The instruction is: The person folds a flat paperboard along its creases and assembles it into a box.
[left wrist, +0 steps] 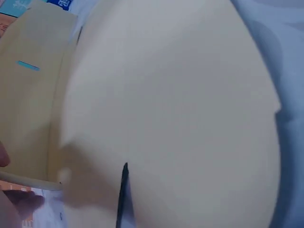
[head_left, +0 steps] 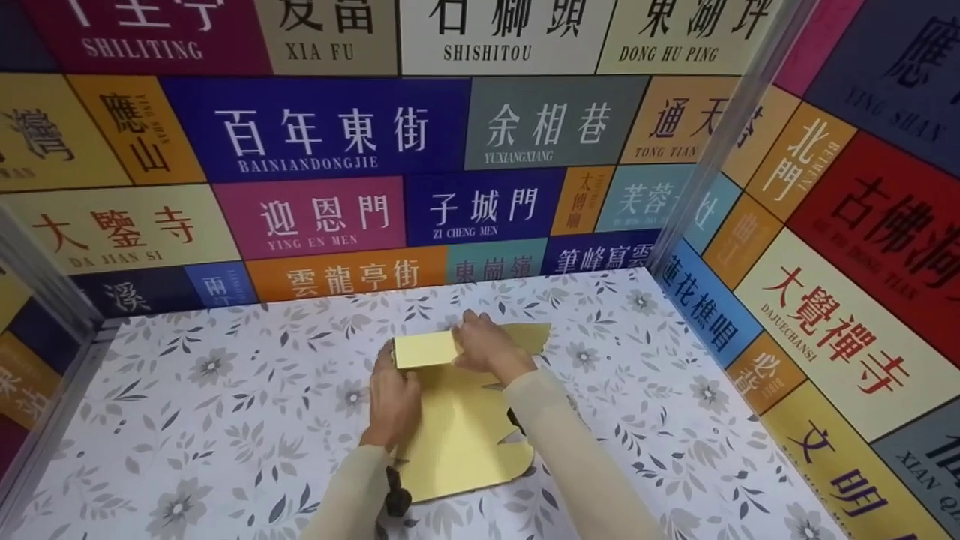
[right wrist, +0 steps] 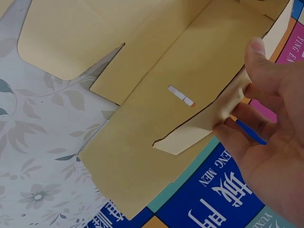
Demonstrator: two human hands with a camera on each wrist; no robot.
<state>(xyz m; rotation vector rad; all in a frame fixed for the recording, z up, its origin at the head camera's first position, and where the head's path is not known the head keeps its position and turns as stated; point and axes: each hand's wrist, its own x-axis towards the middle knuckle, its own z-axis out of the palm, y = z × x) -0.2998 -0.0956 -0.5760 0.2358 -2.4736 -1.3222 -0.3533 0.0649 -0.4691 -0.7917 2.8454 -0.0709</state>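
A yellow cardboard box blank [head_left: 465,442] lies on the table, partly folded, with a raised panel [head_left: 424,350] along its far side. My left hand [head_left: 395,405] is at the near-left corner of that panel; in the left wrist view its fingers [left wrist: 23,202] pinch the cardboard edge. My right hand [head_left: 487,349] grips the panel's right part. The right wrist view shows the thumb [right wrist: 257,50] on the inner face of a narrow folded-up flap [right wrist: 190,133], fingers behind it. A small slot [right wrist: 171,89] runs through the panel beside this flap. Notched flaps spread toward me.
A white tabletop [head_left: 262,420] with a grey leaf-and-flower print carries the cardboard. Behind it and to the right rise walls [head_left: 322,127] of coloured panels with Chinese lettering. Clear strips [head_left: 694,142] run down the wall corners.
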